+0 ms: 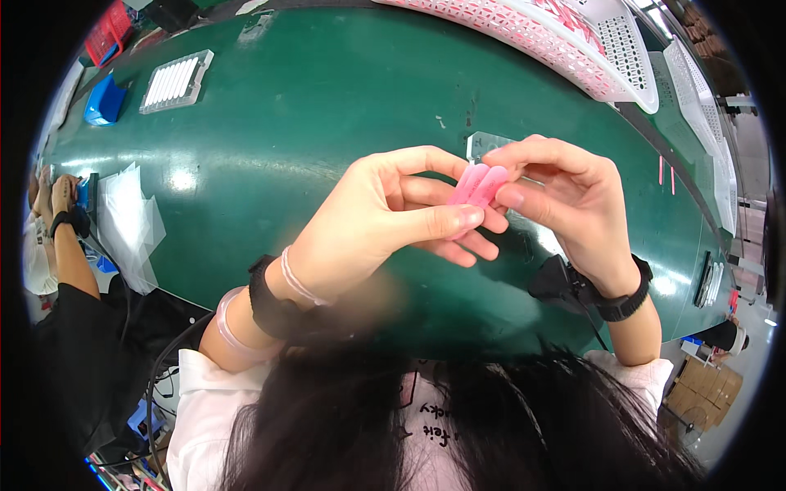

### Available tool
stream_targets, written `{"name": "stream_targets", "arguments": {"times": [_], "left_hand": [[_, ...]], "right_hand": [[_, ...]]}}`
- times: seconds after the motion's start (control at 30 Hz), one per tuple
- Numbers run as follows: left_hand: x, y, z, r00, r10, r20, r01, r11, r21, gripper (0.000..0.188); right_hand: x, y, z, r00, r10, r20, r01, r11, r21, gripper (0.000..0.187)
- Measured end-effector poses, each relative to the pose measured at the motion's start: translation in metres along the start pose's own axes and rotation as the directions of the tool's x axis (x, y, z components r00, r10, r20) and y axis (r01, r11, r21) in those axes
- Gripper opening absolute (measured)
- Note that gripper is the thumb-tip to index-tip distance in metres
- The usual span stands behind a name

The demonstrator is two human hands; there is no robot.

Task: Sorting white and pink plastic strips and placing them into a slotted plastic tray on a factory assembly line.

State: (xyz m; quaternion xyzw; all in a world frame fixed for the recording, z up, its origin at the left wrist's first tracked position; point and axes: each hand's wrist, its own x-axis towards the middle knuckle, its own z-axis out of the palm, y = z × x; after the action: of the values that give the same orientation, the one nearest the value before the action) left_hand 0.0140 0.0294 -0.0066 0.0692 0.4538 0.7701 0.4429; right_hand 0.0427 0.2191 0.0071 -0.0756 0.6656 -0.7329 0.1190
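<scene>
Head view: pink pieces (pixel 475 186) are pinched between thumb and fingers of the left hand (pixel 378 203); their upper ends are bracketed by the right hand's (pixel 585 204) thumb and forefinger, whether gripped cannot be told. Their lower ends and a clear plastic piece (pixel 478 146) are partly hidden by fingers.

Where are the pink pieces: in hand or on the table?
In hand: the left grip pinches the pink pieces between thumb and fingers, above the table. Whether the right grip holds them too, cannot tell.
</scene>
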Motion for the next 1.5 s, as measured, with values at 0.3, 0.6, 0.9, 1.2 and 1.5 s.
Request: {"name": "stream_targets", "arguments": {"times": [0.3, 0.6, 0.9, 1.2, 1.5], "left_hand": [[0.002, -0.003, -0.002, 0.997, -0.055, -0.046, 0.052, 0.997, -0.049, 0.027], [0.005, -0.006, -0.003, 0.996, 0.060, -0.068, -0.066, 0.994, -0.083, 0.027], [0.006, -0.008, -0.002, 0.992, 0.120, -0.046, -0.127, 0.971, -0.202, 0.031], [0.002, -0.007, 0.001, 0.985, 0.169, -0.021, -0.169, 0.986, 0.001, 0.031], [0.002, -0.006, -0.004, 0.983, 0.149, -0.110, -0.145, 0.988, 0.044, 0.029]], "right_hand": [[0.003, 0.003, -0.023, 0.997, 0.045, -0.064, -0.031, 0.977, 0.212, 0.009], [-0.008, -0.010, -0.027, 0.656, -0.544, 0.523, 0.713, 0.220, -0.666, 0.019], [0.007, -0.001, -0.031, 0.949, -0.182, -0.259, 0.030, 0.866, -0.499, 0.010], [0.037, 0.013, -0.042, 0.983, 0.155, -0.103, -0.186, 0.792, -0.582, 0.017], [0.028, 0.025, -0.040, 0.990, 0.081, -0.113, -0.139, 0.608, -0.782, 0.025]]}}
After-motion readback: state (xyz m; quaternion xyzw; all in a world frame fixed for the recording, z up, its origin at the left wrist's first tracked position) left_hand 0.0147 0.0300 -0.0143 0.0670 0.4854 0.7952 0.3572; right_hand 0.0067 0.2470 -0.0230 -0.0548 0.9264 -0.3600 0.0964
